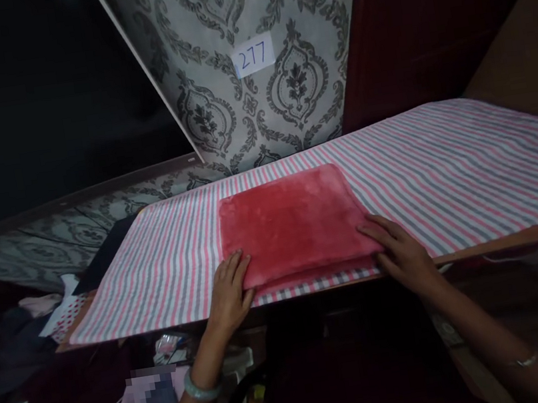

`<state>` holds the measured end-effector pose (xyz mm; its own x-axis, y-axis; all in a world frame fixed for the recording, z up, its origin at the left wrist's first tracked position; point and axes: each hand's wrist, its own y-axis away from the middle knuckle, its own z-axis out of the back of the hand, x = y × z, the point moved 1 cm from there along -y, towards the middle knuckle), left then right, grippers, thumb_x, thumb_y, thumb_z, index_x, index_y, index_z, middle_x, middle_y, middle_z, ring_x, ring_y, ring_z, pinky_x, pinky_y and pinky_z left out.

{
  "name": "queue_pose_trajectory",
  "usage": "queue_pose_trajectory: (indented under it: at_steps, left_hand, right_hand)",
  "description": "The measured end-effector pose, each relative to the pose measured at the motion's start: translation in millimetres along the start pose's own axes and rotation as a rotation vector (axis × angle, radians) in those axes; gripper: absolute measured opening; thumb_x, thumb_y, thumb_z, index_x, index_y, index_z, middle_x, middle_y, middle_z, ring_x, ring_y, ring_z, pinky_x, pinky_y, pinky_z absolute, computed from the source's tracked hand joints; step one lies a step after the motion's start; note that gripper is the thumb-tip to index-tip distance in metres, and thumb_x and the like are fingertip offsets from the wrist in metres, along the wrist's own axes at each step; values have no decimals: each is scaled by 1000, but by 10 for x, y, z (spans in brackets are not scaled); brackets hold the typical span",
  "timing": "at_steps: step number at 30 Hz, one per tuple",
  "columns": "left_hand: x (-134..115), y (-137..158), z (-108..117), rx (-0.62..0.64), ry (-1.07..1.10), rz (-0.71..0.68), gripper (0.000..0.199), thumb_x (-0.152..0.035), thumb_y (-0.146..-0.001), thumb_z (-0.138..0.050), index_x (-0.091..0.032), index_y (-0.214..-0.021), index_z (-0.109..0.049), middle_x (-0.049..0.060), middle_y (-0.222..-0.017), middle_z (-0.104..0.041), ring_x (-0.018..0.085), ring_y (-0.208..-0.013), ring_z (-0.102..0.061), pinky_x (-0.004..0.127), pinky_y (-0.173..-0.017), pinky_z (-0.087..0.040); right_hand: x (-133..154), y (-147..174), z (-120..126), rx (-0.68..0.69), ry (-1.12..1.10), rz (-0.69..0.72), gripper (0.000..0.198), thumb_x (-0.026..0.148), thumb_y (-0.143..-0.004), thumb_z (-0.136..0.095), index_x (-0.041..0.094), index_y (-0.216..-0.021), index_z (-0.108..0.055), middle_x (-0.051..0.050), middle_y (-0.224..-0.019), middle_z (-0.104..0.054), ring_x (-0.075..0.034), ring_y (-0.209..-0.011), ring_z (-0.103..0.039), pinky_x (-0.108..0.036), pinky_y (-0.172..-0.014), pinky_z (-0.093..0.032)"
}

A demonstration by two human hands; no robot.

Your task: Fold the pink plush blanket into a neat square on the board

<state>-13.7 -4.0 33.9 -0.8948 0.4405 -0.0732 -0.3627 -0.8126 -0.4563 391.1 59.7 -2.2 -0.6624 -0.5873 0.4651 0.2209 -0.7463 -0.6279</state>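
A folded red plush cloth (292, 221), roughly rectangular, lies on the striped cover of the table in front of me. Its layers show along the near edge. At its near left corner is my left hand (229, 291), fingers together over the side edge and thumb against the front edge. My right hand (403, 252) holds the near right corner, with fingertips on top and the thumb low at the front edge. How much cloth lies between the thumb and fingers of each hand is partly hidden.
A pink, grey and white striped cover (451, 167) spreads over the table. A large dark screen (40, 94) stands at the back left. A paper marked 277 (253, 55) is on the patterned wall. Clothes (76, 398) are heaped at lower left.
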Motion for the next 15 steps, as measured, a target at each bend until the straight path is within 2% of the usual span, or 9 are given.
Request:
queue_pose_trajectory:
  at_steps: [2, 4, 9, 12, 13, 15]
  left_hand:
    - [71, 16, -57, -9, -3, -5, 75, -1, -82, -47, -19, -155, -40, 14, -154, -50, 29, -144, -44, 52, -118, -39]
    - [113, 42, -107, -44, 6, -20, 86, 7, -74, -41, -20, -156, -40, 13, -151, -53, 27, -143, -47, 50, -117, -41]
    - [58, 106, -135, -99, 101, -7, 89, 8, -72, -41, -22, -156, -40, 10, -155, -50, 26, -147, -42, 49, -119, -39]
    - [-10, 160, -129, -180, 128, 185, 82, 3, -76, -46, -22, -154, -43, 11, -162, -38, 28, -150, -35, 50, -120, -37]
    - [-28, 187, -133, -219, 140, 263, 79, -1, -78, -48, -22, -154, -42, 12, -161, -39, 30, -149, -37, 50, -119, -38]
    - [-60, 247, -148, -282, 181, 394, 72, -11, -84, -54, -20, -154, -41, 15, -153, -49, 31, -140, -47, 50, -114, -43]
  right_hand:
    - [-30, -2, -8, -40, 16, 19, 57, 9, -90, -43, 33, -138, -62, -3, -144, -58, -20, -128, -59, -38, -107, -51]
    - [-73, 25, -19, -76, 19, 40, 59, 6, -88, -42, 33, -136, -64, -1, -138, -64, -18, -122, -63, -35, -104, -52]
    - [-137, 112, -48, -72, -39, -11, 59, 8, -89, -42, 32, -138, -63, -1, -142, -61, -19, -126, -60, -37, -110, -48]
    - [-121, 137, -13, -61, -70, -74, 52, 16, -92, -45, 30, -139, -62, -3, -143, -60, -22, -130, -58, -40, -110, -47]
    - [-108, 145, 7, -55, -74, -85, 50, 19, -93, -47, 30, -140, -61, -4, -141, -62, -23, -128, -59, -41, -109, -48]
    - [-68, 166, 44, -34, -60, -93, 47, 27, -96, -49, 28, -142, -59, -6, -131, -67, -24, -120, -63, -42, -104, -50]
